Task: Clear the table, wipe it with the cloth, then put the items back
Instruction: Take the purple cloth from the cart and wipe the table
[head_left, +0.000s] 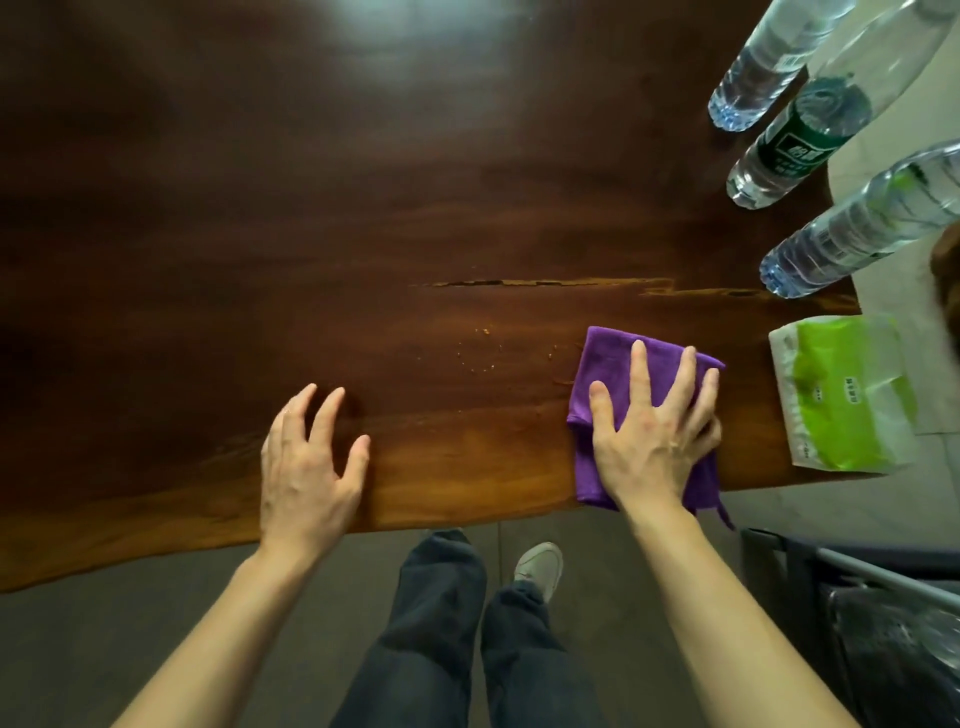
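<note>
A folded purple cloth (608, 364) lies on the dark wooden table (363, 208) near its front edge, right of centre. My right hand (654, 431) presses flat on the cloth with its fingers spread. My left hand (306, 467) rests open on the bare wood near the front edge, holding nothing. Small wet drops (483, 358) glisten on the wood just left of the cloth. Three clear water bottles stand along the right edge: one at the back (763, 73), one with a green label (795, 145), one nearer (852, 234). A green and white tissue pack (841, 400) lies at the right end.
A long crack (545, 283) runs across the wood behind the cloth. My legs and a shoe (540, 566) stand on the grey floor below the table edge. A dark chair with a metal bar (857, 613) sits at the lower right.
</note>
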